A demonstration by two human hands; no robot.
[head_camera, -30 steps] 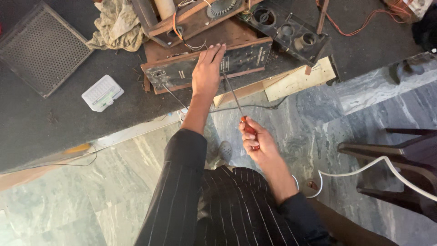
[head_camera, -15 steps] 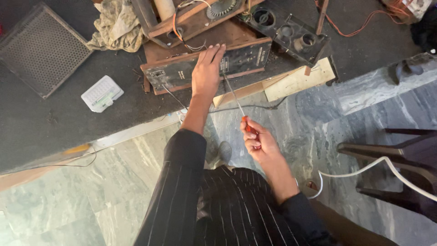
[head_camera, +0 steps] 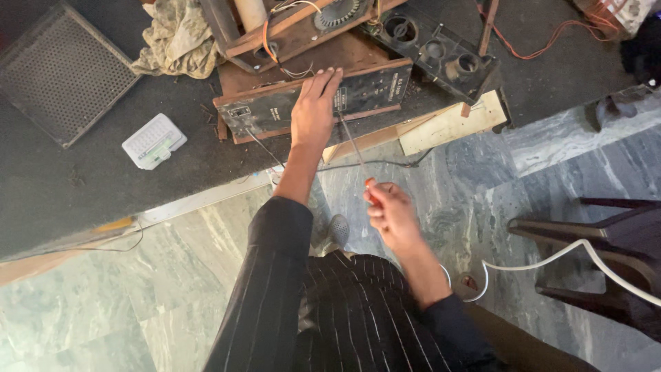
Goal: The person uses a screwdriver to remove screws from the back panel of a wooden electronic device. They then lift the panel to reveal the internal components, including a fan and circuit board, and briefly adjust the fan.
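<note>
Left hand (head_camera: 315, 110) flat and open, fingers stretched, palm pressed on the top edge of a dark front panel (head_camera: 317, 103) of an old wooden device chassis (head_camera: 303, 52), gripping nothing, only steadying it. Right hand (head_camera: 391, 215) closed in a fist around the orange handle of a long thin screwdriver (head_camera: 354, 148), held over the marble floor (head_camera: 427, 179) in front of the table (head_camera: 69, 186); shaft going up and a little left, tip reaching the lower part of the panel just beside the left hand. Panel standing tilted at the front edge of the table, a thin wire (head_camera: 265, 148) hanging from its lower side. Behind it, open wooden frame with round parts and coloured wires. To the right, a black block with round sockets (head_camera: 434, 48) and a pale wooden board (head_camera: 451, 124) sticking over the table edge. To the left, a small white box (head_camera: 153, 140), further a dirty cloth (head_camera: 175, 45) and a grey metal grille (head_camera: 58, 76). At far right, a dark chair (head_camera: 606, 241) and a white cable (head_camera: 551, 262) on the floor
</note>
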